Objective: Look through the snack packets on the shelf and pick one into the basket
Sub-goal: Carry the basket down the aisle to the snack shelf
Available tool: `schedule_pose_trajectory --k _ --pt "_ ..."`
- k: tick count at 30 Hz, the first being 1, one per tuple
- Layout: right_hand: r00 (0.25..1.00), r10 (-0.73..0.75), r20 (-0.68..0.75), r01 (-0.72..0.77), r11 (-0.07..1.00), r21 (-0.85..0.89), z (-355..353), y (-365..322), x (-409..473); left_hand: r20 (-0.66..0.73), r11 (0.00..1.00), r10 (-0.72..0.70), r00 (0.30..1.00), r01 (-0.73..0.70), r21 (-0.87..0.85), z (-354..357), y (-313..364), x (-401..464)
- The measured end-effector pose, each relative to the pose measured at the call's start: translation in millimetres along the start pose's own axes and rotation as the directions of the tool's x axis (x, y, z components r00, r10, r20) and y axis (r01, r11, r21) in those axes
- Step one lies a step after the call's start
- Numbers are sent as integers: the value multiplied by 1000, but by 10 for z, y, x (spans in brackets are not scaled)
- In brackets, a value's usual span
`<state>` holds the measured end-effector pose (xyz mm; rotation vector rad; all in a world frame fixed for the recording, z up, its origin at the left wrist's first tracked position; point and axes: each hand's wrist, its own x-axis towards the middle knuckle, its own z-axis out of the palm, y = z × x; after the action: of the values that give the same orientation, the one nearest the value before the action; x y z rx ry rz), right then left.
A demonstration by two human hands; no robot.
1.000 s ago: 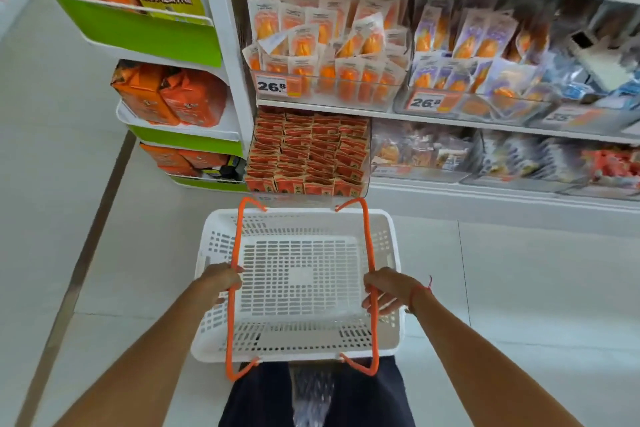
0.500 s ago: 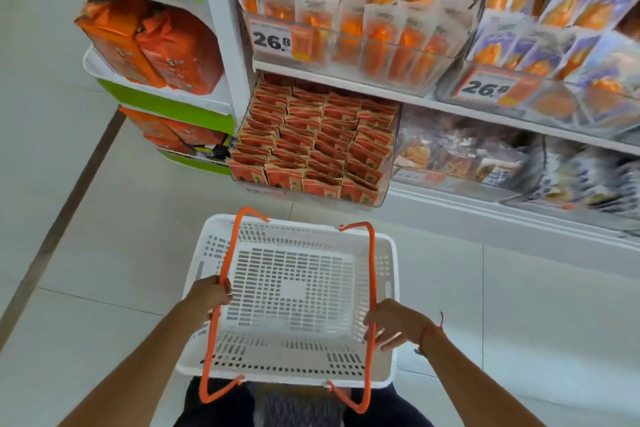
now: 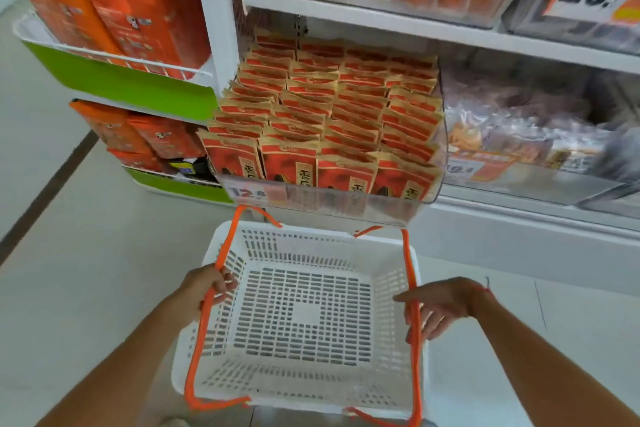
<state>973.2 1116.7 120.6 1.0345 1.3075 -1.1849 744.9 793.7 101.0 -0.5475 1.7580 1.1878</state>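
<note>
Shop aisle, pale tiled floor (image 3: 86, 253).
A white shelf upright (image 3: 216, 10) rises from it; green-fronted side racks (image 3: 121, 83) hang just left.

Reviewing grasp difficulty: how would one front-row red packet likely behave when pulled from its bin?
The red packet looks flat and paper-like, so probably light and slightly bendable. Tightly packed neighbours may drag along. The clear bin front suggests lifting upward, not forward.
</note>
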Motion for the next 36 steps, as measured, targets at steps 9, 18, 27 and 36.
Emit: schedule_pose_trajectory --k 9,18,27,36 --pt "725 -156 -670 274 959 73 -399 31 727 -76 962 270 960 -267 56 -265 -80 801" --pt "58 -170 -984 503 856 -118 236 -28 934 -256 852 523 813 -497 162 -273 -267 1194" --pt "15 -211 -977 555 815 -167 284 -27 884 -262 708 594 760 -340 619 -169 -226 981" --pt "142 -235 -962 526 841 -128 183 140 1095 -268 548 793 547 -448 707 -107 -437 910"
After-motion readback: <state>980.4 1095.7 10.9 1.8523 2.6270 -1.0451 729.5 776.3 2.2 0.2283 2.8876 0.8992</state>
